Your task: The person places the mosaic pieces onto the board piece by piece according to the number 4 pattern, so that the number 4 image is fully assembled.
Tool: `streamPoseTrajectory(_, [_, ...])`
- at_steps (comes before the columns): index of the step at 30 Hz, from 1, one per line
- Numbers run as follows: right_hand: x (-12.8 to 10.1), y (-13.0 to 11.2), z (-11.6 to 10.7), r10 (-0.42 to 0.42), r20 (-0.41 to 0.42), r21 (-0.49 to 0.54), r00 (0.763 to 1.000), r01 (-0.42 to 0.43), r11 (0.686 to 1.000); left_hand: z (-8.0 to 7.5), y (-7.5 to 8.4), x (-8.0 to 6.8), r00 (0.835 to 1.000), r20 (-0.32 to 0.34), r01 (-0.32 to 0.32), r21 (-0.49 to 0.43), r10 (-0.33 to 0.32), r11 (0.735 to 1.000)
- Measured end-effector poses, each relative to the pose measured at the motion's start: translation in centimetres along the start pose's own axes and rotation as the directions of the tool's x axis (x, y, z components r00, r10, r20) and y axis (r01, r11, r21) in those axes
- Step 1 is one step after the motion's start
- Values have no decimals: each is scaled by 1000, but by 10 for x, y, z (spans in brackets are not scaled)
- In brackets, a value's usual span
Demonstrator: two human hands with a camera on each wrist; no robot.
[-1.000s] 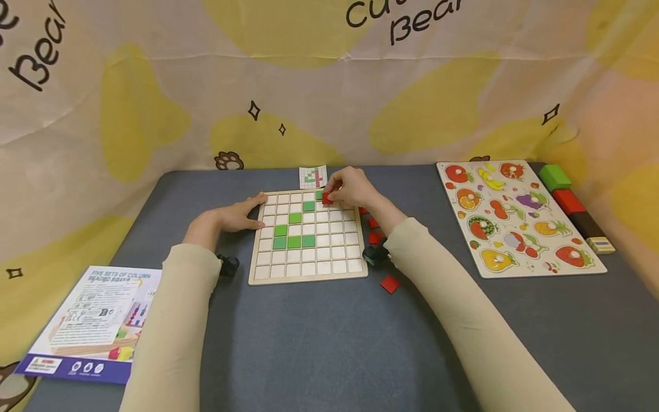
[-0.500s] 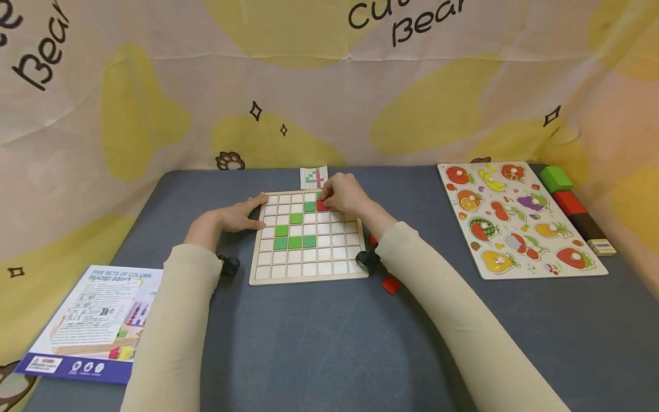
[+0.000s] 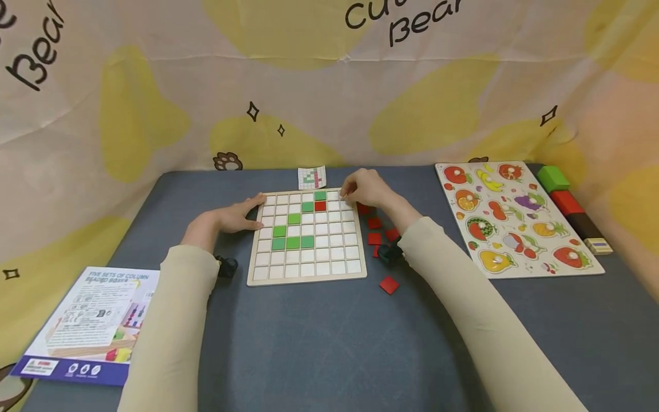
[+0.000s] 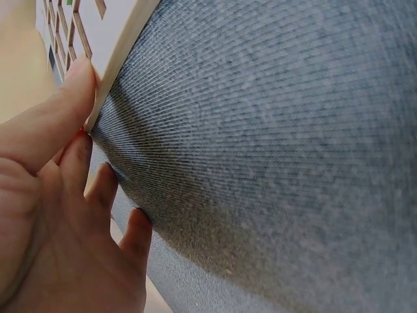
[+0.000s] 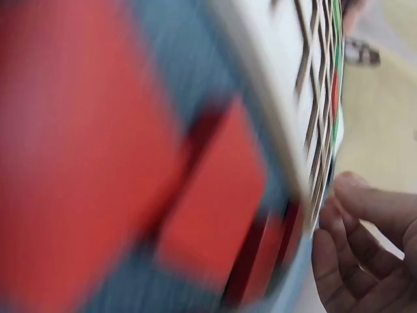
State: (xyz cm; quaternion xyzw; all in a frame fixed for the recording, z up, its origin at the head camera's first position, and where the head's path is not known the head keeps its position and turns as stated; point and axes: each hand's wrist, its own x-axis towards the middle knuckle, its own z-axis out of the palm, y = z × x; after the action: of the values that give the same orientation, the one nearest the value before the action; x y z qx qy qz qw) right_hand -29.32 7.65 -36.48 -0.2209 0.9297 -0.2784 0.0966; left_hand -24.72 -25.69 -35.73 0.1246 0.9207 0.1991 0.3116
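Nearest the table's front-left corner, a printed booklet is lying flat. A loose red tile is sitting just off the grid board's front-right corner, with more red tiles scattered along its right edge. My left hand is resting flat, fingers straight, against the board's left edge. A red tile is now sitting in a cell under the green one — it was between my fingers a second ago. My right hand is pulling back to the board's far-right corner, fingers loosely curled, empty — likely heading for another tile.
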Motion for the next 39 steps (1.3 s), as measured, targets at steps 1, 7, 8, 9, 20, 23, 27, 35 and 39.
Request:
streamPoseTrajectory(1, [-1, 7, -4, 14, 6, 14, 1000, -14, 1000, 0, 0, 0, 1000, 0, -1, 1, 1, 1000])
streamPoseTrajectory(7, [-10, 40, -25, 66, 155, 84, 986, -80, 993, -1, 0, 0, 1000, 4, -3, 5, 3, 1000])
streamPoseTrajectory(8, [-11, 43, -27, 69, 179, 94, 981, -87, 992, -1, 0, 0, 1000, 4, -4, 2, 4, 1000])
streamPoseTrajectory(9, [-12, 45, -29, 71, 196, 103, 978, -93, 990, -1, 1, 0, 1000, 4, -4, 0, 4, 1000])
streamPoseTrajectory(20, [-13, 41, -23, 72, 206, 49, 976, -84, 995, -1, -5, 0, 999, -4, -35, -39, 34, 999])
streamPoseTrajectory(23, [-15, 39, -22, 80, 188, 33, 979, -87, 996, -1, -6, 0, 999, -4, -40, -51, 40, 998])
streamPoseTrajectory(27, [-16, 39, -22, 88, 138, 37, 986, -94, 995, -1, -1, -2, 1000, -6, -14, -29, 14, 999])
streamPoseTrajectory(35, [-17, 34, -21, 96, -88, 150, 991, -82, 985, -1, 2, -1, 1000, 0, 3, 3, -3, 1000])
streamPoseTrajectory(39, [-11, 19, -13, 74, -135, 170, 988, -50, 984, -1, 0, -1, 1000, -3, 5, 6, -5, 1000])
